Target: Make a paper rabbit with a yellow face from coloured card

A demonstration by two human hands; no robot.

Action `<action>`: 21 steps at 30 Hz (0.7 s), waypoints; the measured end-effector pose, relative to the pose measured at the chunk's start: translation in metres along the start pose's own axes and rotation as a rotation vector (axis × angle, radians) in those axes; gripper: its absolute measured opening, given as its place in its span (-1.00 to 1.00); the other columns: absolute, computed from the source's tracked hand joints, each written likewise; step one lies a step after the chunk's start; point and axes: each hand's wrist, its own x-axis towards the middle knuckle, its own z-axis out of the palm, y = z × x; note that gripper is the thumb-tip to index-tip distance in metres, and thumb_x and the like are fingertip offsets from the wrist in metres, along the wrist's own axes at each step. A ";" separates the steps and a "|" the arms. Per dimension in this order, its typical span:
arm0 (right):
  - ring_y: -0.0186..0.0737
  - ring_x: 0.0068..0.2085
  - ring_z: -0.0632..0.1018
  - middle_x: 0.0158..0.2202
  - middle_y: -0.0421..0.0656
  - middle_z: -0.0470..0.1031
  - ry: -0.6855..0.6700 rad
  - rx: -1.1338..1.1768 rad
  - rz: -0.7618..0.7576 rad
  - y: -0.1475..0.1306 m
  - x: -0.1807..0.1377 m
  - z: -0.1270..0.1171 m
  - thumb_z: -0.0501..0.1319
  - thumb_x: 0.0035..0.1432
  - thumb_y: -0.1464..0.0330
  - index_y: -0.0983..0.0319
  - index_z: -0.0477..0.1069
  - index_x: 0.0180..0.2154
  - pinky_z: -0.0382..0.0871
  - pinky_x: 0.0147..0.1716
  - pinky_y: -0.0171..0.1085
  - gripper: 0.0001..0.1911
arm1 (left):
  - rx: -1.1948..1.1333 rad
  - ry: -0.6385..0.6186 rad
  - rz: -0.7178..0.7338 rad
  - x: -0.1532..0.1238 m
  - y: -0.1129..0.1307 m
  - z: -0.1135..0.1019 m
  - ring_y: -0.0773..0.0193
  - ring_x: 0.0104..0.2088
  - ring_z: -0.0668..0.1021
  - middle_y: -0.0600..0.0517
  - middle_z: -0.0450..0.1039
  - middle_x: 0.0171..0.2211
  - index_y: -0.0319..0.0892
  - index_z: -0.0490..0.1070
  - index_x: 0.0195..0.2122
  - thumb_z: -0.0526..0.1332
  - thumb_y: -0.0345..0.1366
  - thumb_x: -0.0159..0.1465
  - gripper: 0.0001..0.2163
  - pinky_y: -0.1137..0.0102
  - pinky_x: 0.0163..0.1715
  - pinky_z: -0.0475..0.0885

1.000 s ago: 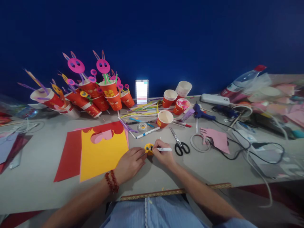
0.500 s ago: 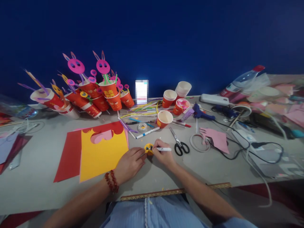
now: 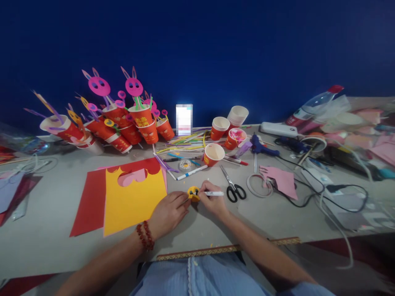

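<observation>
A small round yellow paper face (image 3: 194, 190) with dark eyes lies on the grey table between my hands. Fingertips of my left hand (image 3: 172, 211) press on its left edge, closed together and pinning it. My right hand (image 3: 212, 201) grips a white marker pen (image 3: 215, 193), whose tip end points left at the face; the tip itself is hidden by my fingers. Scissors with black handles (image 3: 236, 191) rest to the right of my right hand. Left of my left hand lie yellow paper (image 3: 132, 205) and red paper (image 3: 89, 205) sheets.
Red paper cups with pink rabbit faces (image 3: 134, 86) stand at the back left. An open paper cup (image 3: 214, 155) stands ahead of my hands, near a white-and-blue marker (image 3: 191, 172). A blue glue gun (image 3: 262, 146), a tape ring (image 3: 259, 185) and cables are on the right.
The marker in my right hand has shifted very slightly to the right. My left hand and the yellow face stay in place.
</observation>
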 end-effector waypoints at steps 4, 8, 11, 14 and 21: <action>-0.32 -0.56 0.26 -0.61 -0.29 0.24 -0.020 -0.010 -0.003 -0.002 0.000 0.000 0.12 0.01 0.44 0.16 0.21 -0.58 0.10 -0.53 -0.30 -0.83 | 0.010 -0.012 0.000 0.000 0.000 0.000 0.07 0.02 0.48 -0.15 0.49 -0.03 -0.27 0.42 0.02 0.18 -0.38 0.33 -0.76 0.14 0.02 0.47; -0.32 -0.56 0.27 -0.62 -0.29 0.24 -0.024 -0.015 -0.002 -0.002 0.000 0.000 0.13 0.01 0.46 0.17 0.22 -0.58 0.10 -0.53 -0.30 -0.82 | 0.011 -0.023 0.000 0.001 0.000 0.000 0.06 0.02 0.48 -0.14 0.49 -0.03 -0.27 0.43 0.00 0.18 -0.38 0.33 -0.77 0.15 0.02 0.46; -0.32 -0.57 0.25 -0.63 -0.30 0.23 -0.014 -0.014 0.003 -0.001 0.000 0.000 0.13 0.01 0.47 0.16 0.21 -0.58 0.10 -0.54 -0.31 -0.82 | 0.011 -0.017 -0.009 0.000 0.000 0.000 0.06 0.01 0.49 -0.14 0.49 -0.03 -0.26 0.43 -0.01 0.18 -0.38 0.33 -0.77 0.14 0.01 0.47; -0.31 -0.55 0.25 -0.62 -0.29 0.22 0.006 -0.012 0.004 0.000 0.000 0.000 0.12 0.02 0.45 0.16 0.20 -0.57 0.11 -0.53 -0.30 -0.82 | 0.013 -0.011 -0.009 0.000 0.000 0.001 0.07 0.01 0.49 -0.14 0.49 -0.03 -0.25 0.42 0.01 0.18 -0.39 0.33 -0.76 0.15 0.01 0.47; -0.32 -0.55 0.25 -0.62 -0.30 0.22 -0.003 -0.013 0.005 0.001 0.000 0.000 0.13 0.02 0.45 0.16 0.21 -0.57 0.11 -0.53 -0.31 -0.82 | 0.012 -0.003 -0.003 0.000 0.000 0.002 0.08 0.02 0.48 -0.13 0.49 -0.03 -0.23 0.42 0.02 0.17 -0.37 0.34 -0.76 0.15 0.01 0.47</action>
